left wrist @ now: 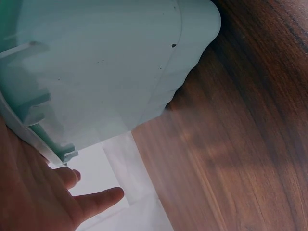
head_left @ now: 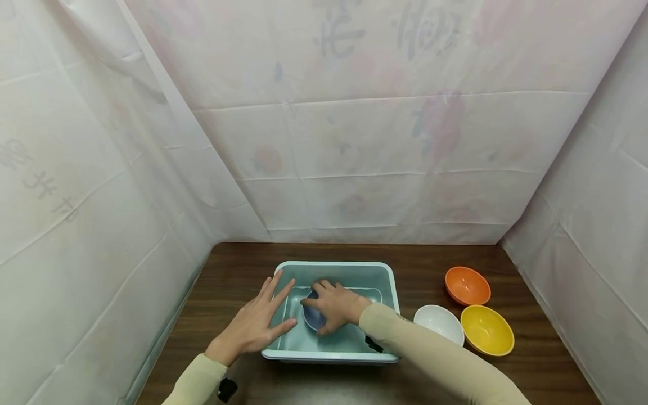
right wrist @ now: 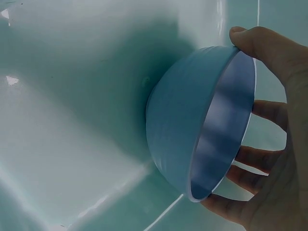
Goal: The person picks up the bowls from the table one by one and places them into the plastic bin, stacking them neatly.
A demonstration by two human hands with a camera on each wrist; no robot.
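A pale blue-green plastic basin [head_left: 329,356] stands on the table. Inside it is a blue bowl [right wrist: 178,115], which my right hand [head_left: 336,306] grips by the rim, thumb on one side and fingers spread along the other. In the right wrist view the bowl's base is close to the basin floor; whether it touches I cannot tell. My left hand [head_left: 255,323] is at the basin's left rim, fingers straight and spread. Seen from the left wrist, that hand [left wrist: 43,192] lies against the rim, above the basin's outer wall [left wrist: 110,72].
Right of the basin, an orange bowl [head_left: 468,286], a white bowl [head_left: 439,323] and a yellow bowl [head_left: 487,331] sit close together on the dark wooden table [head_left: 238,270]. White printed sheets [head_left: 374,140] hang behind and on both sides.
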